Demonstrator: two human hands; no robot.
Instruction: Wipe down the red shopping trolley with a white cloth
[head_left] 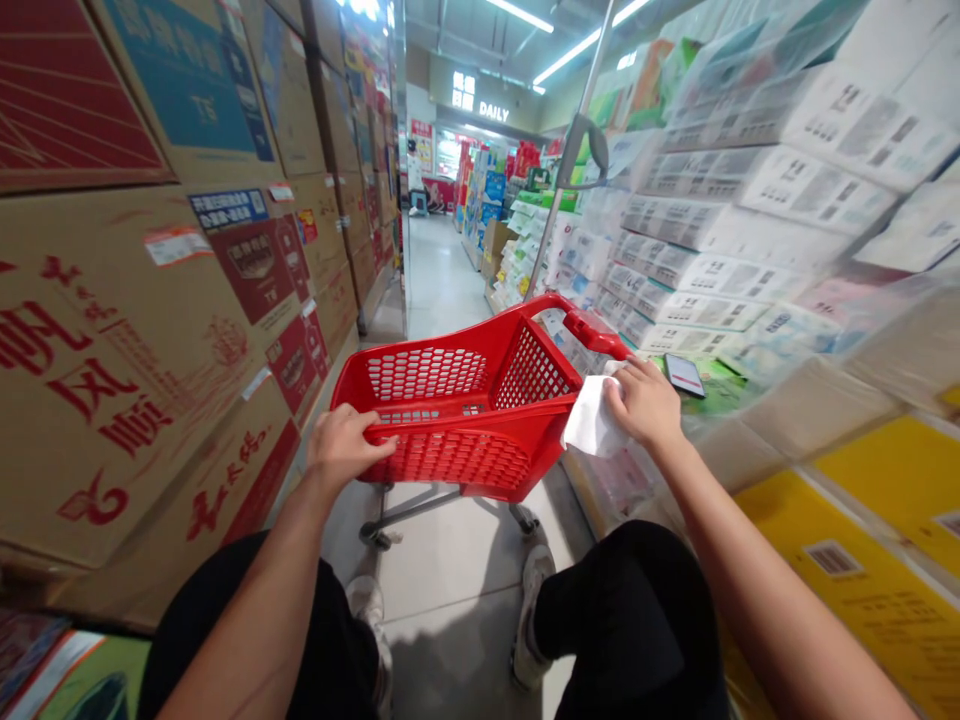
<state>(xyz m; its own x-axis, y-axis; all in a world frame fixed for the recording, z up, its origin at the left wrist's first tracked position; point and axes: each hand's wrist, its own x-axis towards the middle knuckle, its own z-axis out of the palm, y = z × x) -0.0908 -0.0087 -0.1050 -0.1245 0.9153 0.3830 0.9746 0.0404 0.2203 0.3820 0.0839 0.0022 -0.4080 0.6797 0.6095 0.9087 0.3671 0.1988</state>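
Over the near rim of a red, boxy, perforated-plastic shopping cart (461, 426), the left grip (341, 447) is curled, thumb outside; by the cart's handle (598, 333), the right grip (646, 400) pinches a crumpled white paper tissue (592, 420). Just right of it lies a flat, black-edged phone (684, 375). Brown cardboard cartons (112, 390) wall the left grip's side, white plastic-wrapped bundles (720, 225) the right's; between, a narrow pale-floored aisle (442, 275) runs open beyond both.

Cart (457, 450) between cartons (112, 370) and packages (720, 275)
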